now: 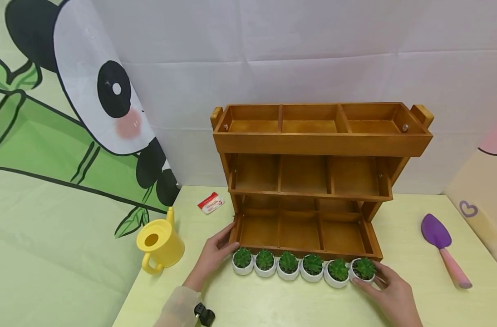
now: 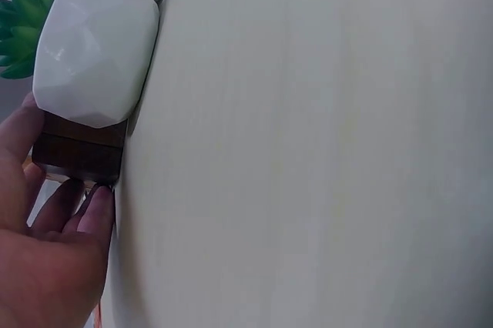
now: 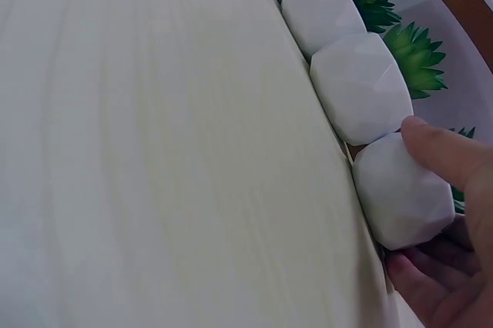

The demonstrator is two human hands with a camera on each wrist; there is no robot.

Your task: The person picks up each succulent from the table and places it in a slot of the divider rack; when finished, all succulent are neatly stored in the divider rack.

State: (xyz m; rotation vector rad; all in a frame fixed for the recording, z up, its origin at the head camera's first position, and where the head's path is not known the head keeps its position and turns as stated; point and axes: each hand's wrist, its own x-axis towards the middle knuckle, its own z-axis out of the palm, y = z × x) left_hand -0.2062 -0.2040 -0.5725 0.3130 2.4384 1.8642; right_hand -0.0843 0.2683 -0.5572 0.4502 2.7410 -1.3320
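Observation:
A wooden three-tier shelf (image 1: pixel 322 144) stands with several small green succulents in white faceted pots (image 1: pixel 288 265) in a row along its front foot. My left hand (image 1: pixel 215 254) grips the shelf's lower left front corner (image 2: pixel 81 143), thumb on the front face and fingers round the side, beside the leftmost pot (image 2: pixel 96 55). At the row's other end, my right hand (image 1: pixel 391 290) holds the rightmost pot (image 3: pixel 402 193) between thumb and fingers. That pot sits close against its neighbour (image 3: pixel 362 89), slightly nearer the shelf than the others.
On the left of the pale table (image 1: pixel 273 304) stands a yellow watering can (image 1: pixel 166 243). A small red and white packet (image 1: pixel 211 203) lies behind my left hand. To the right lies a trowel (image 1: pixel 444 250) with a purple blade and pink handle. White cloth (image 1: pixel 313 50) hangs behind.

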